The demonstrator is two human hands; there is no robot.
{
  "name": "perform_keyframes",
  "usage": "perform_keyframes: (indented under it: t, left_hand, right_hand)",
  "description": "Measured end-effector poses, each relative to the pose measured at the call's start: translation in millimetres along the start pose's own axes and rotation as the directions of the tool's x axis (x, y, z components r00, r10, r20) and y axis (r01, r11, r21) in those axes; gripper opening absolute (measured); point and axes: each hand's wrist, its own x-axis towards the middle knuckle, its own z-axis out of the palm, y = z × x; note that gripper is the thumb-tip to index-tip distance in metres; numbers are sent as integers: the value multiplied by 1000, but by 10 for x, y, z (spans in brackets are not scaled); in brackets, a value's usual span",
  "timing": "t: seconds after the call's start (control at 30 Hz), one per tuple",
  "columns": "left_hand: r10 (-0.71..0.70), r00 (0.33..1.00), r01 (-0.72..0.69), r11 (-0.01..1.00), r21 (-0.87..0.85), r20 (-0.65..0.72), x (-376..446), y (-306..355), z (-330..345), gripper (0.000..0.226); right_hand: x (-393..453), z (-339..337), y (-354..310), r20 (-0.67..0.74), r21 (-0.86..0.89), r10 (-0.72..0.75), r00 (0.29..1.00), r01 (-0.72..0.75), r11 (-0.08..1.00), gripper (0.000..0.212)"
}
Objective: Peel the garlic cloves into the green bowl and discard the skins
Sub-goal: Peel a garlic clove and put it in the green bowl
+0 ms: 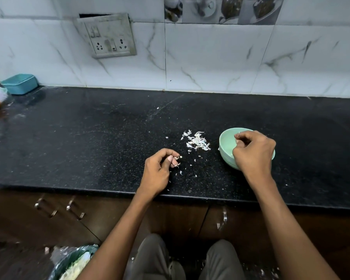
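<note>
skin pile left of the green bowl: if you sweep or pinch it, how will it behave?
The garlic skins lie as thin, curled flakes, so they are probably very light and floppy, apt to scatter rather than slide together. Stray bits already dot the counter, suggesting a push would leave some behind. Flakes at the left hand fingers hint that they may cling.

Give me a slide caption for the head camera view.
Right hand over green bowl, left hand pinching skins, peel pile between.

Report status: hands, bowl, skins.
Left hand pinches garlic skin scraps. Right hand curled over pale green round bowl. Skin pile on black counter.
</note>
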Motion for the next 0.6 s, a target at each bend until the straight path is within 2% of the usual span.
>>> perform_keyframes:
  t: [0.1,0.2,0.3,0.43,0.6]
  left_hand:
    - [-22,1000,22,1000,-7,4,4,6,9,29]
    - [-47,999,47,999,-27,21,5,12,7,32]
    - [-39,999,39,999,-9,31,8,24,-8,36]
    - [-36,999,37,999,-21,39,6,50,-10,38]
    - [-68,997,69,997,-41,20,3,45,-21,39]
  right_hand:
    - [25,-21,42,46,-64,56,997,-53,997,31]
    - [26,-22,33,51,-89,71,996,-66,994,28]
    - [26,-13,7,38,-55,36,999,-34,998,24]
    - [31,19,14,19,-36,-9,1000,9,999,28]
    - [-34,76,-17,-66,23,-135,989,137,990,31]
